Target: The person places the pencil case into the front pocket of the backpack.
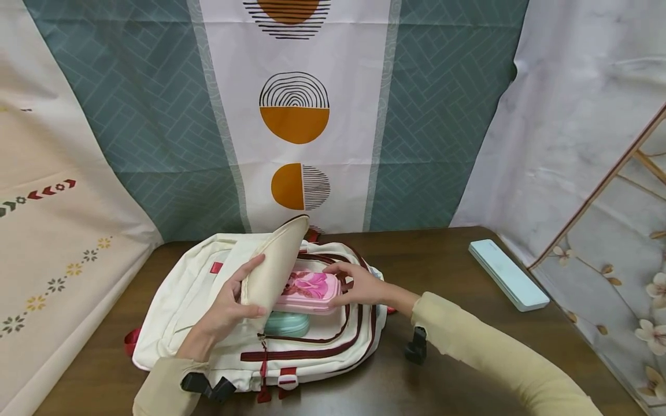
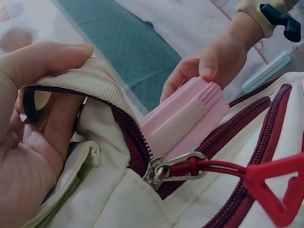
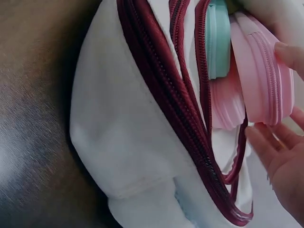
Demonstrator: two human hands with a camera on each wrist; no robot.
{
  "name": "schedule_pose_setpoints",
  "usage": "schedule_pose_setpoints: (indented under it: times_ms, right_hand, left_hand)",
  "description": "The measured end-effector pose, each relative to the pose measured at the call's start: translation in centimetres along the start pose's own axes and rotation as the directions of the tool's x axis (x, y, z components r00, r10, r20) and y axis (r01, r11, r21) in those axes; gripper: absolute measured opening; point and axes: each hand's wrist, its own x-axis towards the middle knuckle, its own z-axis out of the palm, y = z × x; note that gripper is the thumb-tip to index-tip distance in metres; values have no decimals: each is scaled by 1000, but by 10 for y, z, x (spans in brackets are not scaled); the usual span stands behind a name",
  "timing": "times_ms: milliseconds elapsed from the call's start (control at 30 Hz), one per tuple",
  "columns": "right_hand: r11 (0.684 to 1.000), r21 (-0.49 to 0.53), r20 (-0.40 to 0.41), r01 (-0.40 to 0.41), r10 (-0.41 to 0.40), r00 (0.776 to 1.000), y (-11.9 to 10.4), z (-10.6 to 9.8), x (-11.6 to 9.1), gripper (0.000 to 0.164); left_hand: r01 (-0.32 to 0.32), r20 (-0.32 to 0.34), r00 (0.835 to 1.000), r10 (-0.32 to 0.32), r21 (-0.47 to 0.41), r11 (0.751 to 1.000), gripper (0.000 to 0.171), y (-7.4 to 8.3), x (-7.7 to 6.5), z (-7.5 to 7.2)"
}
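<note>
A white backpack with dark red zippers lies on the table, its front pocket unzipped. My left hand grips the edge of the pocket's cream flap, holding it raised. With thumb and fingers my right hand holds the end of a pink zip case with a picture on top, partly inside the pocket opening. Below it in the pocket sits a mint green case. The right wrist view shows another pink case beside the green one. The flap hides the held case's far end.
A pale blue flat box lies at the table's right side. A red zipper pull hangs by the pocket. Patterned cloths hang behind the table and at both sides.
</note>
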Motion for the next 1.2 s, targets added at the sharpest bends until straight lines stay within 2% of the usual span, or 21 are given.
schedule_pose_setpoints:
  times_ms: [133,267,567,733,1000,1200]
  right_hand:
    - [998,69,-35,-5,8,999,2,-1,-5,59]
    - [997,81,-52,-17,21,998,-1,4,-2,59]
    - [998,61,-51,18,-15,999,-19,22,14,61]
    - [995,98,-80,17,-9,997,-20,32,21,60]
    - [992,127,-183,5,19,983,-22,46,24,62]
    - [991,134,-262,-2,37,964,-21,49,22,64]
  left_hand:
    - [-2,26,1000,2,-14,1000,89,-1,4,2]
    - [0,44,999,1,-34,999,88,-1,6,1]
    - [-12,71,997,17,-59,998,88,0,2,-2]
    - [-20,86,996,26,-75,997,88,-2,3,-3]
    - [-24,113,993,36,-107,994,86,-3,8,-3]
    - [-17,122,992,30,-106,994,84,-4,18,-6]
